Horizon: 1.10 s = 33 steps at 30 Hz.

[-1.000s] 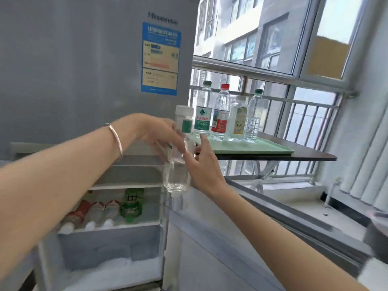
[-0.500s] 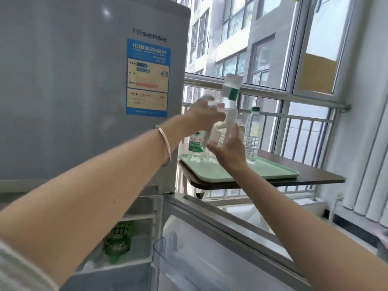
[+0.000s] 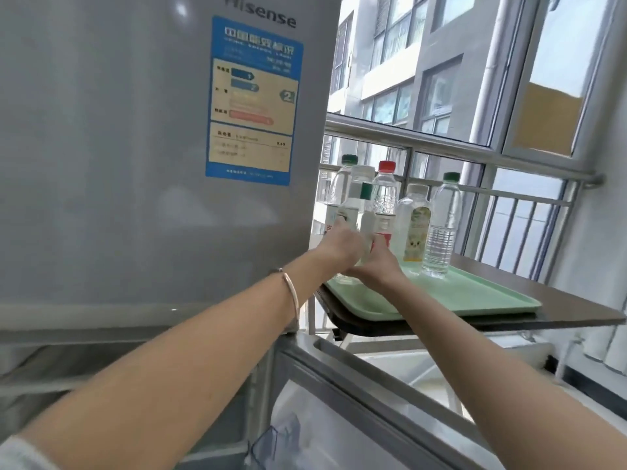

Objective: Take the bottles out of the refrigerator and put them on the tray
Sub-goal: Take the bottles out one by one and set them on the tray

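A clear bottle with a white cap (image 3: 359,198) stands upright at the near left corner of the pale green tray (image 3: 475,296). My left hand (image 3: 341,244) wraps its left side and my right hand (image 3: 375,266) grips its lower right. Its base, partly hidden by my hands, looks to rest on the tray. Behind it on the tray stand a green-capped bottle (image 3: 341,184), a red-capped bottle (image 3: 385,195), a white-capped bottle with a yellow label (image 3: 414,225) and a second green-capped bottle (image 3: 442,225). The grey refrigerator (image 3: 135,147) fills the left.
The tray lies on a dark brown table (image 3: 559,310) by the window railing (image 3: 475,147). The refrigerator's open lower door (image 3: 356,401) juts out below my arms, right under the table's edge. Its inside is out of view.
Both hands carried the white-capped bottle from the open refrigerator up over the table, then lowered it upright onto the tray's near left corner. My view rose away from the refrigerator shelves.
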Available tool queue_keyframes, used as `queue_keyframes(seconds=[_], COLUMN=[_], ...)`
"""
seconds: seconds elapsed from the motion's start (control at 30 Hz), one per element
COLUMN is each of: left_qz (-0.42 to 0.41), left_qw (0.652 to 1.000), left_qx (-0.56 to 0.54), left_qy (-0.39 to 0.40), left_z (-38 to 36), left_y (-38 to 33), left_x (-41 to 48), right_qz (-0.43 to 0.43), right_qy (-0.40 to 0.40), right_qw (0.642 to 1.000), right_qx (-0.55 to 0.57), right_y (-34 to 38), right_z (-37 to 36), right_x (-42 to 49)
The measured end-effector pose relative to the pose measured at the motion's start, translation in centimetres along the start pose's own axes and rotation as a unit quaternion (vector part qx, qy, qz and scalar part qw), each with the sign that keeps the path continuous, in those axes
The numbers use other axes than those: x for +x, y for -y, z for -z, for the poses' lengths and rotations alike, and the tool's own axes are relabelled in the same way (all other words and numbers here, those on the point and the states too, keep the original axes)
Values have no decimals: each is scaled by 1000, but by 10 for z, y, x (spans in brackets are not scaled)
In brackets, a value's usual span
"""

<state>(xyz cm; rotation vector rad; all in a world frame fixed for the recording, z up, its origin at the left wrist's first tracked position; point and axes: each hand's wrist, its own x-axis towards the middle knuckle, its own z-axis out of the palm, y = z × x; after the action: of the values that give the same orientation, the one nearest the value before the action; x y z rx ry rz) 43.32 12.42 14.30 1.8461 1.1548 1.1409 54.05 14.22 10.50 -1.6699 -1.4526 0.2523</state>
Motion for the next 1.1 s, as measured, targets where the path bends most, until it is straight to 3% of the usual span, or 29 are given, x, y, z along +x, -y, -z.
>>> queue_keyframes(seconds=[0.07, 0.13, 0.23, 0.4, 0.53, 0.67, 0.8, 0.9, 1.1], left_qz=[33, -6, -67, -162, -134, -36, 68, 127, 181], left_qw=[998, 1000, 996, 977, 970, 974, 955, 935, 887], left_qx=[-47, 25, 55, 75, 133, 201, 287, 324, 405], left_qy=[7, 5, -9, -115, -157, -98, 1, 67, 131], left_z=[3, 9, 20, 52, 87, 117, 136, 141, 144], left_y=[-2, -7, -15, -14, 17, 76, 146, 196, 288], left_x=[-5, -14, -34, -82, -124, -154, -170, -171, -155], right_qz=[-36, -37, 91, 192, 197, 190, 171, 103, -29], right_qy=[6, -84, -250, -230, -128, 47, 215, 329, 381], right_qw=[999, 995, 960, 944, 961, 981, 945, 908, 891], right_qx=[5, 33, 86, 138, 145, 3, -175, -238, -244], right_y=[4, 13, 34, 77, 95, 94, 86, 70, 9], right_z=[4, 10, 14, -3, -39, -90, -148, -199, -310], right_x=[-6, -17, -42, -88, -126, -162, -184, -191, -173])
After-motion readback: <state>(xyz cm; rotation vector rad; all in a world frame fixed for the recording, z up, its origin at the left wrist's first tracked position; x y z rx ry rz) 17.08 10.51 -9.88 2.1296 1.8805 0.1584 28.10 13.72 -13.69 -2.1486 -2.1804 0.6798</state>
